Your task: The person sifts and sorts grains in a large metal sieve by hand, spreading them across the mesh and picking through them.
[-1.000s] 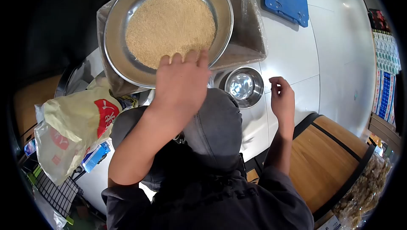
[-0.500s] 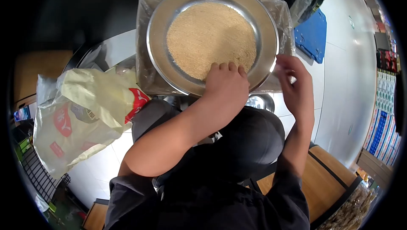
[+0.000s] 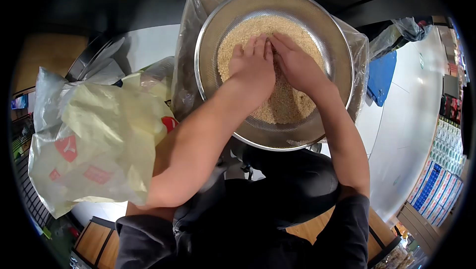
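A wide round metal sieve (image 3: 277, 2) with mesh walls holds a layer of small beige grains (image 3: 285, 105) that look like rice. My left hand (image 3: 252, 65) lies on the grains, fingers stretched forward and slightly apart. Beside it, my right hand (image 3: 297, 65) reaches into the grains with its fingers extended, the fingertips of both hands close together. Darker, furrowed grains show just below the hands. What lies under my palms is hidden. Beneath the sieve, a box or container lined with clear plastic (image 3: 187, 55) sticks out on both sides.
At left stands a crumpled pale yellow plastic bag (image 3: 109, 130) with red marks, close to my left forearm. A blue flat object (image 3: 382, 78) is on the white tiled floor at right. Shelves of packaged goods (image 3: 436, 184) line the far right.
My right hand has left the sieve's right rim and moved into the grains. My left hand has slid forward from the near edge. The view has shifted, with the sieve now further right.
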Motion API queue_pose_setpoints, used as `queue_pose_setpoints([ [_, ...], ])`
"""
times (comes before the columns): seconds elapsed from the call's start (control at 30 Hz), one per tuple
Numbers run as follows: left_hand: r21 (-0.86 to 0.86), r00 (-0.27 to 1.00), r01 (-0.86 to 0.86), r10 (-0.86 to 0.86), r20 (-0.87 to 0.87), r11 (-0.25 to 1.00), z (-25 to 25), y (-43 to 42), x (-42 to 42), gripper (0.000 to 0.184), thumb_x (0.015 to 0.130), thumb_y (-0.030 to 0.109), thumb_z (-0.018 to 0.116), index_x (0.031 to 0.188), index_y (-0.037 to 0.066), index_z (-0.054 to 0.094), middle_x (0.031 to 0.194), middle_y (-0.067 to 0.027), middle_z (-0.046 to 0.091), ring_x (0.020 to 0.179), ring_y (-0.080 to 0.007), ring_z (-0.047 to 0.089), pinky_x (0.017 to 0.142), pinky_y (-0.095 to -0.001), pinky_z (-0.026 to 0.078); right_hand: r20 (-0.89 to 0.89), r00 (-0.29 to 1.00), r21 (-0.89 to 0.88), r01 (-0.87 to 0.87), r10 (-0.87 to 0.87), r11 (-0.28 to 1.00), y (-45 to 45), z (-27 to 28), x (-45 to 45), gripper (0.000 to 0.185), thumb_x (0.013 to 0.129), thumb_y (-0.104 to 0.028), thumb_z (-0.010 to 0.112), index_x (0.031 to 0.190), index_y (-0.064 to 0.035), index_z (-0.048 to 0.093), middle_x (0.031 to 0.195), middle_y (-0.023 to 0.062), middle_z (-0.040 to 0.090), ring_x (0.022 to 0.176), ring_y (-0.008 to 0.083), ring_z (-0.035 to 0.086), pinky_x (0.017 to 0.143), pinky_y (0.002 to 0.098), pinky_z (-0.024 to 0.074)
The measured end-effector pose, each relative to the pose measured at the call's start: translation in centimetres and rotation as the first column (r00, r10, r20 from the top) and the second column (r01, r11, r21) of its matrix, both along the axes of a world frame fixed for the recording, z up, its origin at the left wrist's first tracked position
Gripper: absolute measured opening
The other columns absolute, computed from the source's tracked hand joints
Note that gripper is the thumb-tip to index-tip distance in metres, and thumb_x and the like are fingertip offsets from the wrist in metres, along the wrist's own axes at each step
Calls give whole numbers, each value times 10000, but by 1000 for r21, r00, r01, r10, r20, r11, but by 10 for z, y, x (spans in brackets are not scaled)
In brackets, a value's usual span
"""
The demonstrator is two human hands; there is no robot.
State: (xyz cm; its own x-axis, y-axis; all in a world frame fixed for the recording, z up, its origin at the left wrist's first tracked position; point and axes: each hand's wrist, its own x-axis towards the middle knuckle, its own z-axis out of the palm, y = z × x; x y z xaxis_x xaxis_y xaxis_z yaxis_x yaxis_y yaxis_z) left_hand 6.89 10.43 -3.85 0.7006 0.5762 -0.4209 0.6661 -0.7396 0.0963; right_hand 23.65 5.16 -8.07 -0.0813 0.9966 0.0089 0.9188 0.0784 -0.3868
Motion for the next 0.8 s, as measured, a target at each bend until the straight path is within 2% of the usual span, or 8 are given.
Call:
queue_pose_setpoints([
  [0.13, -231, 995, 40, -60, -79, 972, 18, 13, -14, 646, 984, 121, 539, 1595, -28, 391, 1695, -221, 313, 1568, -338, 338, 1270, -499, 291, -24, 999, -355, -38, 31, 934, -20, 51, 0, 363, 1027, -108, 561, 1369, -7, 629, 1455, 210, 606, 1363, 371, 576, 1117, 425, 511],
  [0.23, -333, 977, 66, -129, -171, 941, 45, 18, -15, 613, 980, 118, 538, 1566, -30, 437, 1648, -227, 396, 1525, -350, 412, 1250, -505, 328, -2, 996, -468, -81, 91, 880, -30, 72, 2, 335, 1001, -92, 580, 1309, 24, 643, 1375, 193, 658, 1328, 349, 601, 1098, 417, 524],
  [0.3, -379, 965, 52, -144, -220, 924, 42, 9, -19, 602, 977, 116, 538, 1554, -33, 455, 1627, -228, 427, 1505, -354, 441, 1243, -507, 341, 23, 997, -470, -55, 75, 881, -22, 85, 1, 342, 982, -81, 594, 1304, 24, 645, 1352, 185, 671, 1329, 350, 599, 1113, 420, 514],
  [0.37, -34, 992, 126, -124, 36, 991, 23, -5, -30, 601, 978, 125, 538, 1549, -45, 459, 1641, -242, 402, 1512, -342, 434, 1244, -498, 339, 49, 997, -468, -29, 59, 883, -17, 78, -4, 350, 963, -71, 608, 1298, 25, 647, 1330, 177, 684, 1331, 352, 597, 1129, 422, 504],
  [0.43, -76, 993, 113, -109, 51, 991, 2, -11, -26, 603, 977, 128, 538, 1547, -50, 459, 1646, -251, 390, 1513, -351, 431, 1246, -494, 337, 88, 990, 7, -115, 114, 993, -7, 51, -10, 397, 931, -25, 612, 1326, -2, 648, 1367, 158, 669, 1363, 352, 578, 1161, 424, 478],
  [0.47, -109, 994, 92, -85, 71, 990, -4, -12, -24, 605, 976, 132, 538, 1545, -55, 459, 1650, -260, 379, 1515, -359, 427, 1248, -489, 334, -79, 996, 10, -42, 42, 999, -4, 36, -18, 427, 911, 34, 597, 1334, 3, 645, 1393, 167, 650, 1383, 348, 566, 1185, 423, 458],
  [0.57, -225, 973, 187, -212, -91, 956, 16, -12, -21, 590, 982, 148, 540, 1530, -60, 478, 1631, -277, 405, 1499, -371, 444, 1242, -477, 342, -83, 978, 71, -188, 193, 980, 8, 11, -25, 420, 914, 18, 594, 1331, 4, 646, 1406, 152, 640, 1387, 338, 567, 1166, 416, 475],
  [0.8, -376, 915, 311, -382, -131, 873, 64, -12, -20, 561, 957, 127, 591, 1457, -120, 527, 1520, -322, 520, 1394, -393, 552, 1196, -460, 401, 37, 974, -275, -205, 224, 939, -12, 57, 0, 362, 896, -36, 635, 1252, 2, 687, 1316, 146, 691, 1251, 321, 653, 1050, 422, 543],
])
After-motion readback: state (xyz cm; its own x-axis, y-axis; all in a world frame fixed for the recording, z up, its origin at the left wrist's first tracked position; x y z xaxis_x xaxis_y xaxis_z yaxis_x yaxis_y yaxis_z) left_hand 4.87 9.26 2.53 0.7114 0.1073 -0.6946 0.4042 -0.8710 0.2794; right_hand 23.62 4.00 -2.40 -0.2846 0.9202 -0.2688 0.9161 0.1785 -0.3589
